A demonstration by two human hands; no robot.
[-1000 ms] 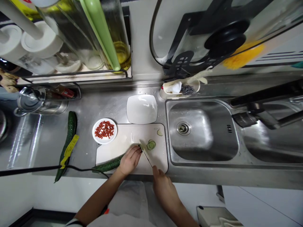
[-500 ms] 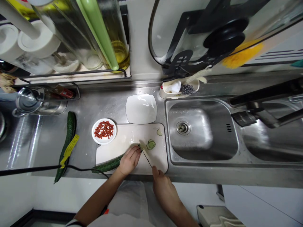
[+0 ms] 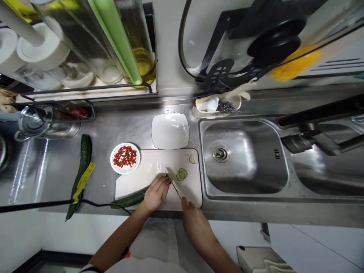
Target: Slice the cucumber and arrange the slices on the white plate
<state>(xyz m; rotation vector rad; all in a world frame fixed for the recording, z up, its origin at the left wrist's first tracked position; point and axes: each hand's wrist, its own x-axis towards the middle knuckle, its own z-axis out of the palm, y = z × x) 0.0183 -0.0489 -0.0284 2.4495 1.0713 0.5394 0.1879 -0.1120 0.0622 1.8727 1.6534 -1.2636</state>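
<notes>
My left hand (image 3: 156, 193) presses down on a dark green cucumber (image 3: 130, 198) that lies along the near edge of a white cutting board (image 3: 148, 163). In my right hand (image 3: 196, 222) is a knife (image 3: 174, 185), its blade at the cucumber's right end beside my left fingertips. Most of the knife's handle is hidden in my fist. A few thin cucumber slices (image 3: 182, 174) lie overlapping to the right of the blade. One more piece of cucumber (image 3: 192, 159) rests near the board's upper right corner.
A white dish of red berries (image 3: 125, 157) overlaps the board's upper left corner. Behind the board sits a white plate (image 3: 170, 131). A second cucumber (image 3: 82, 163) with a yellow tag lies left. To the right is a steel sink (image 3: 241, 159). A black cable (image 3: 96, 203) crosses the near left.
My right hand and the knife have shifted slightly up and away from me. My left hand stays on the cucumber, and the slices lie as before.
</notes>
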